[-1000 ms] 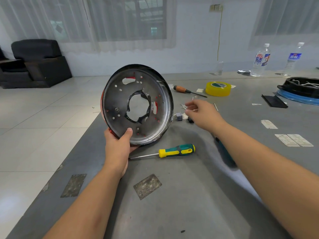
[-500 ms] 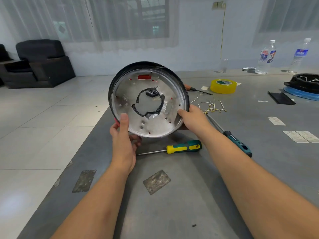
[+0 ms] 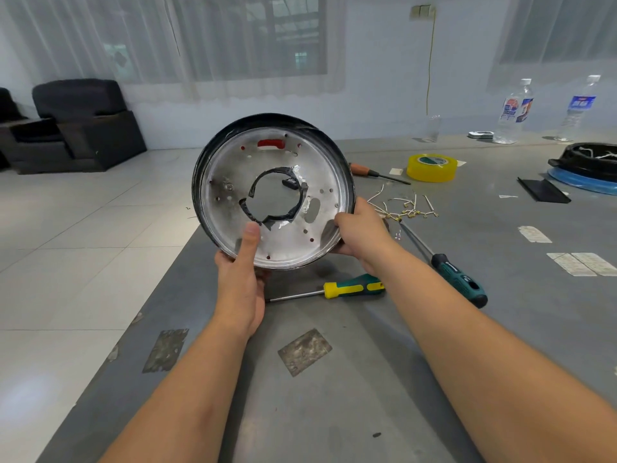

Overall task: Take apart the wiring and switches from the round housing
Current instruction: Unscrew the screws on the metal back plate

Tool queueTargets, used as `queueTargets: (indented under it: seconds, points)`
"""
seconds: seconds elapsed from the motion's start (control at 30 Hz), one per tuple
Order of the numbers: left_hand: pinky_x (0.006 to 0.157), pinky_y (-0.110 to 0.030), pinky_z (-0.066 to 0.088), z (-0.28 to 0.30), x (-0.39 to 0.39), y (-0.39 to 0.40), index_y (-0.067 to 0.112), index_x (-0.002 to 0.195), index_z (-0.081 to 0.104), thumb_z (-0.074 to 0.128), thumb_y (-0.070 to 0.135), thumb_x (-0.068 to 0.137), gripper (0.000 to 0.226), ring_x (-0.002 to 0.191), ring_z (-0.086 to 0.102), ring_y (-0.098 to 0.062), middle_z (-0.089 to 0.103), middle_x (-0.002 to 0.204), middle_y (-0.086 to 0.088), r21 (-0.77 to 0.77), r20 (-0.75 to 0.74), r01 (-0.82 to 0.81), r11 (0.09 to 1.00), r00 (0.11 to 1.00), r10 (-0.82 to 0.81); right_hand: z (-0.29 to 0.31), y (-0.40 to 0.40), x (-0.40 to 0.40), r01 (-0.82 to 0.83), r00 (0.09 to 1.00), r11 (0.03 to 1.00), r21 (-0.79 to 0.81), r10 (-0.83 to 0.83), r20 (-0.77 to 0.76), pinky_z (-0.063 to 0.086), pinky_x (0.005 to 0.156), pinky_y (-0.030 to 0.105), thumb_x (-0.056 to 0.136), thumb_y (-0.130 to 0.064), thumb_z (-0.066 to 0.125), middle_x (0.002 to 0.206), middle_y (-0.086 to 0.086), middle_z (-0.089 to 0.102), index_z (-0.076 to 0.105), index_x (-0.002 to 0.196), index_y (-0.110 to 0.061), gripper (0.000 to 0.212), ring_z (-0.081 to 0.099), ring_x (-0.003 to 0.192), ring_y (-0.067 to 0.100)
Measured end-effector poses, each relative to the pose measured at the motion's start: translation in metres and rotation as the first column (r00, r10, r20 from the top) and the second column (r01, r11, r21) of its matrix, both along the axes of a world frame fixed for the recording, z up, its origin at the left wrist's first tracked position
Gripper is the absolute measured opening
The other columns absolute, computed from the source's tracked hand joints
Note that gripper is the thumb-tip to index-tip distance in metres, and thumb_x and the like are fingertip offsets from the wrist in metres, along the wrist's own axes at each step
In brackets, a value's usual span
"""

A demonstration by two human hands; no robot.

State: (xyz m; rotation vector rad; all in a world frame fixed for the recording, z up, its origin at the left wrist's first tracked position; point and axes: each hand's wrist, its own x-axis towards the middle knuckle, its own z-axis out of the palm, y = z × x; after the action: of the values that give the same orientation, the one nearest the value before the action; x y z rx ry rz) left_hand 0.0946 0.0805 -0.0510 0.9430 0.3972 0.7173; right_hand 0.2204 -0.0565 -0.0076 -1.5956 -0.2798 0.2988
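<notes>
Right hand [image 3: 362,230] now gripping round housing [image 3: 272,192], silvery, upright, central hole

I'm in a plain tiled room used as a workshop: screwdrivers [image 3: 355,289] on my grey table [image 3: 334,412], armchair [image 3: 80,125] by curtained windows [image 3: 250,38].

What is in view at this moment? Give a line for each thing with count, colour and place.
round housing: 1, silver inside, black rim, held up above the table's near-left part
table: 1, grey, fills lower right
screwdrivers: 3; yellow-and-green handle below the housing, dark green handle right of it, orange handle behind
loose wires: a small heap, white with brass ends, right of the housing
tape roll: 1, yellow, behind the wires
water bottles: 2, clear, and, far right
armchair: 1, black, far left
left hand: grips the housing's lower rim
right hand: grips the right rim
</notes>
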Motion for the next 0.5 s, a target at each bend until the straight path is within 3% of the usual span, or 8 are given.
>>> queueTargets:
  seconds: [0.1, 0.23, 0.37, 0.43, 0.5]
  points:
    - [0.070, -0.021, 0.057, 0.001, 0.001, -0.002, 0.017, 0.138, 0.048, 0.090, 0.050, 0.064, 0.092, 0.101, 0.075, -0.009, 0.075, 0.123, 0.003, -0.002, 0.020, -0.006, 1.000, 1.000, 0.006, -0.005, 0.005, -0.004, -0.003, 0.994, 0.993, 0.117, 0.015, -0.105, 0.063, 0.066, 0.051, 0.090, 0.001, 0.042, 0.119, 0.012, 0.065, 0.055, 0.106, -0.025, 0.034, 0.068, 0.102, 0.034]
    - [0.070, -0.018, 0.058, 0.000, -0.001, -0.004, 0.010, 0.142, 0.049, 0.091, 0.038, 0.063, 0.094, 0.094, 0.076, -0.008, 0.072, 0.131, -0.006, 0.048, 0.020, 0.037, 0.998, 0.999, -0.038, -0.007, 0.013, -0.014, 0.003, 0.975, 0.979, 0.202, 0.042, -0.219, 0.063, 0.061, 0.046, 0.089, 0.010, 0.041, 0.120, 0.016, 0.064, 0.051, 0.122, -0.015, 0.042, 0.067, 0.103, 0.037]
    - [0.083, -0.027, 0.060, -0.005, 0.001, -0.001, 0.020, 0.148, 0.042, 0.092, 0.023, 0.072, 0.091, 0.120, 0.070, -0.021, 0.068, 0.139, -0.004, 0.085, 0.031, 0.088, 0.992, 0.995, -0.091, -0.008, 0.016, -0.025, -0.068, 0.954, 0.959, 0.274, 0.143, -0.265, 0.063, 0.065, 0.045, 0.091, 0.014, 0.040, 0.099, 0.012, 0.075, 0.058, 0.104, -0.015, 0.037, 0.074, 0.090, 0.031]
    - [0.083, -0.032, 0.062, -0.007, 0.001, 0.001, 0.026, 0.148, 0.038, 0.087, 0.019, 0.074, 0.089, 0.122, 0.069, -0.024, 0.066, 0.140, -0.003, 0.113, 0.037, 0.099, 0.989, 0.994, -0.104, -0.008, 0.015, -0.027, -0.113, 0.938, 0.950, 0.292, 0.199, -0.284, 0.063, 0.065, 0.042, 0.090, 0.015, 0.040, 0.090, 0.011, 0.077, 0.061, 0.102, -0.014, 0.038, 0.075, 0.085, 0.029]
    - [0.084, -0.039, 0.063, -0.010, 0.001, 0.002, 0.028, 0.147, 0.037, 0.081, 0.016, 0.076, 0.084, 0.115, 0.072, -0.027, 0.066, 0.139, -0.004, 0.125, 0.023, 0.118, 0.985, 0.992, -0.121, -0.007, 0.012, -0.025, -0.110, 0.934, 0.960, 0.258, 0.189, -0.304, 0.064, 0.067, 0.043, 0.091, 0.010, 0.045, 0.098, 0.016, 0.075, 0.060, 0.109, -0.010, 0.031, 0.074, 0.090, 0.033]
